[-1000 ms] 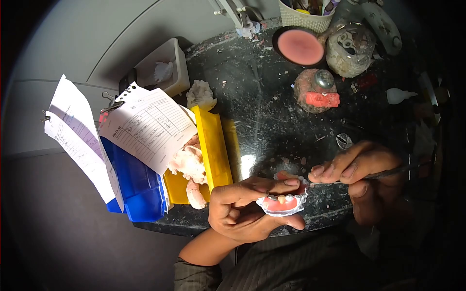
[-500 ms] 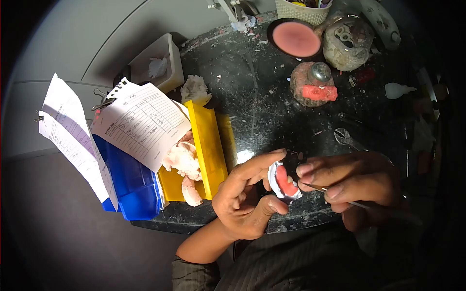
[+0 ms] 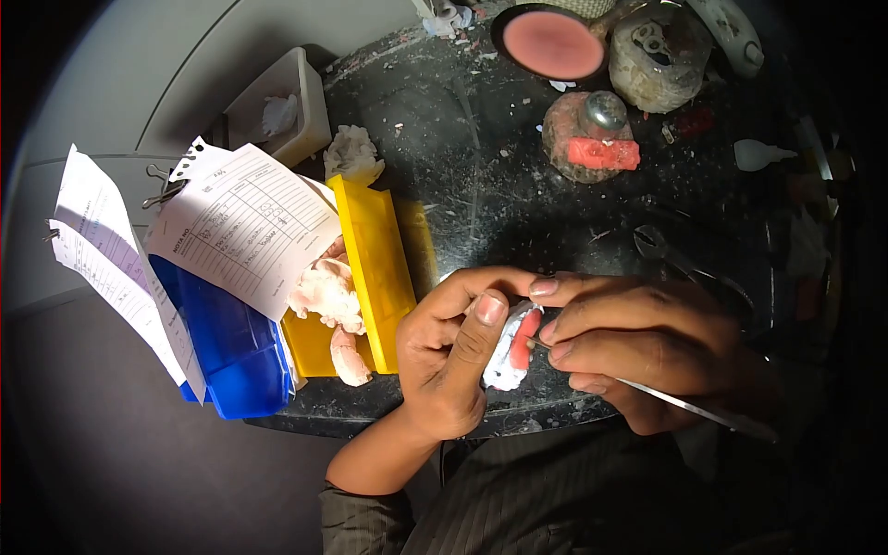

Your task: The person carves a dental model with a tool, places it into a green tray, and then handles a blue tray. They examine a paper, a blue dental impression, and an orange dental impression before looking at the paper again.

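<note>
- In the head view, the left hand (image 3: 453, 356) is curled, its thumb and fingers closed around a small dental model (image 3: 505, 366). The thumb points upward along the near side, and the index finger stretches across above the model.
- The model is tilted, just in front of the person's body at the near edge of the dark table (image 3: 435, 199). It has a whitish base, and a pink layer (image 3: 525, 339) lies along its right side.
- The right hand (image 3: 643, 351) is bent, its fingers pressed together, pinching a thin metal tool (image 3: 680, 403). The tip is at the pink layer; whether it touches, I cannot tell. The fingertips of both hands meet or nearly meet above the model.
- To the left stands a yellow bin (image 3: 377, 268), which contains pale pink cast pieces (image 3: 327, 294); a curved piece (image 3: 349, 359) lies at its near end.
- Beside it is a blue bin (image 3: 236, 347), partly covered by a written form (image 3: 245, 231); its inside is hidden.
- Behind these, a white box (image 3: 314, 102) holds a whitish piece (image 3: 279, 115), and a crumbly white lump (image 3: 353, 154) lies just outside.
- At the far side, a round dark dish (image 3: 502, 42) is filled with smooth pink material (image 3: 553, 44). Near it stands a stained jar (image 3: 661, 69); its content is not clear to me.
</note>
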`<move>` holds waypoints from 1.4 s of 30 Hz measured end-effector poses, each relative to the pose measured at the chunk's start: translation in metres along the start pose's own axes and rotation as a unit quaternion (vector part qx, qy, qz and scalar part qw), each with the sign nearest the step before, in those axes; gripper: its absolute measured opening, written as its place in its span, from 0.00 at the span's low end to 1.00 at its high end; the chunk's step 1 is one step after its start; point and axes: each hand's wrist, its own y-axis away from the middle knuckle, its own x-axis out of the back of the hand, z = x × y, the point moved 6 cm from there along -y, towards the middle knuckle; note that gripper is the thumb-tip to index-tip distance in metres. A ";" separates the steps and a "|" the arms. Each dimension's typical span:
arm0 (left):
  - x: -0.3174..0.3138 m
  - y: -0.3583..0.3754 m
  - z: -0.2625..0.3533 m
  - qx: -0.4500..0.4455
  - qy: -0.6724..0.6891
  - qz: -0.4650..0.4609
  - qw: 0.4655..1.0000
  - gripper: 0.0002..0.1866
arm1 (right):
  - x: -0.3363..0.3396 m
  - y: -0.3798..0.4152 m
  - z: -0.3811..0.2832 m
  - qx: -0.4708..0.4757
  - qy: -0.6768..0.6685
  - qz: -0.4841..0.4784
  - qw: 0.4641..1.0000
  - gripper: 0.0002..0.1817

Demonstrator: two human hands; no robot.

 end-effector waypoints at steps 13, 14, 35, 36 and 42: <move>0.000 -0.003 -0.001 -0.029 -0.017 -0.001 0.999 0.12 | -0.004 0.001 0.001 -0.011 0.004 -0.020 1.000 0.07; 0.000 -0.003 -0.001 -0.028 -0.019 0.000 0.999 0.11 | -0.004 0.001 0.002 -0.011 0.005 -0.020 1.000 0.07; 0.000 -0.005 0.001 -0.003 -0.034 0.061 0.998 0.15 | 0.013 -0.002 0.008 -0.042 -0.055 0.039 0.997 0.11; 0.003 -0.005 0.001 -0.005 -0.034 0.062 0.997 0.15 | 0.015 -0.002 0.010 -0.040 -0.055 0.037 0.997 0.11; 0.004 -0.005 -0.008 0.098 0.149 -0.037 0.983 0.31 | 0.025 0.010 0.011 -0.063 -0.126 0.113 0.984 0.20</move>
